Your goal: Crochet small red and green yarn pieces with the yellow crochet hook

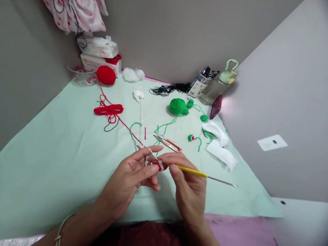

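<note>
My left hand pinches a small red and white crochet piece between thumb and fingers, and white yarn runs over its raised forefinger. My right hand grips a crochet hook by its yellow handle. One metal end of the hook points right, away from the work; the other end meets the crochet piece, where fingers partly hide it. Just beyond my hands lie orange-handled thread snips. Red yarn stretches from a loose red bundle toward my left hand, and a white strand trails from a small white yarn ball.
Green yarn balls, a black yarn heap and a red yarn ball lie farther back. At the back right stand a pen holder, a water bottle and a dark red phone-like object. White scraps lie right.
</note>
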Action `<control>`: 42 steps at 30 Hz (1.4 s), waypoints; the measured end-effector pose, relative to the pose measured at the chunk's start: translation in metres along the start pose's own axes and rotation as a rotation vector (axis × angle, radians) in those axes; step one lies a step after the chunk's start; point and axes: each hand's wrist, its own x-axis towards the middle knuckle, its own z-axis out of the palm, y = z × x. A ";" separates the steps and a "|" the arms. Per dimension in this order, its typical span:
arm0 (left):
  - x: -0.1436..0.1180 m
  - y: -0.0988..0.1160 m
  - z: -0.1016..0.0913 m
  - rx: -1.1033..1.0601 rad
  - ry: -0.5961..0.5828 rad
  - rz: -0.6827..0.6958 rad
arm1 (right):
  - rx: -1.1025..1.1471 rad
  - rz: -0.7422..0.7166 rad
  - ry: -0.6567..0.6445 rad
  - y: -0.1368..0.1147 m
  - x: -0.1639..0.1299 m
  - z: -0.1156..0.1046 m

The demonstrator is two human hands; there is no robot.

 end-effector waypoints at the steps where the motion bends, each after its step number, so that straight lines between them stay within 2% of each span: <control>1: -0.001 0.000 0.001 0.013 -0.003 0.002 | 0.018 0.019 0.005 0.001 0.000 0.000; 5: -0.001 0.000 0.001 0.031 -0.004 0.008 | 0.168 0.135 0.009 0.002 0.000 -0.005; 7: -0.002 0.001 0.000 0.042 0.002 0.003 | 0.204 0.148 0.008 0.000 0.000 -0.006; 11: -0.002 0.001 -0.003 0.101 0.032 0.036 | 0.059 0.076 -0.009 -0.007 -0.004 -0.007; 14: -0.002 -0.002 -0.004 0.162 0.044 0.098 | -0.199 -0.092 -0.059 -0.008 -0.009 -0.008; 17: -0.001 -0.006 -0.004 0.174 0.070 0.158 | -0.482 -0.372 -0.158 -0.003 -0.013 -0.007; 20: -0.001 -0.004 -0.004 0.086 0.046 0.065 | -0.732 -0.547 -0.173 0.002 -0.014 -0.005; 22: -0.001 0.000 -0.005 0.010 0.013 -0.061 | -0.704 -0.501 -0.126 0.001 -0.013 -0.006; 24: 0.000 0.005 -0.006 -0.037 0.015 -0.120 | -0.512 -0.365 -0.052 -0.002 -0.011 -0.006; 27: 0.000 0.008 -0.004 -0.027 0.017 -0.082 | -0.195 -0.180 0.010 -0.006 -0.005 -0.005; 29: -0.001 0.007 -0.001 0.012 -0.011 -0.056 | -0.117 -0.131 -0.013 -0.006 -0.001 -0.002; 32: -0.002 0.002 0.005 0.066 -0.009 -0.010 | -0.161 -0.138 -0.041 -0.005 -0.001 0.002; 34: -0.001 -0.001 0.006 0.075 0.020 0.023 | -0.273 -0.197 -0.030 -0.004 -0.005 0.002; 38: 0.002 -0.001 -0.001 -0.013 0.028 -0.065 | -0.499 -0.337 -0.080 -0.003 -0.011 -0.003; 40: 0.004 0.002 -0.005 -0.066 0.021 -0.111 | -0.418 -0.282 -0.038 -0.004 -0.009 -0.006; 42: 0.005 0.004 -0.007 -0.080 0.021 -0.093 | -0.242 -0.167 0.040 -0.004 -0.005 -0.007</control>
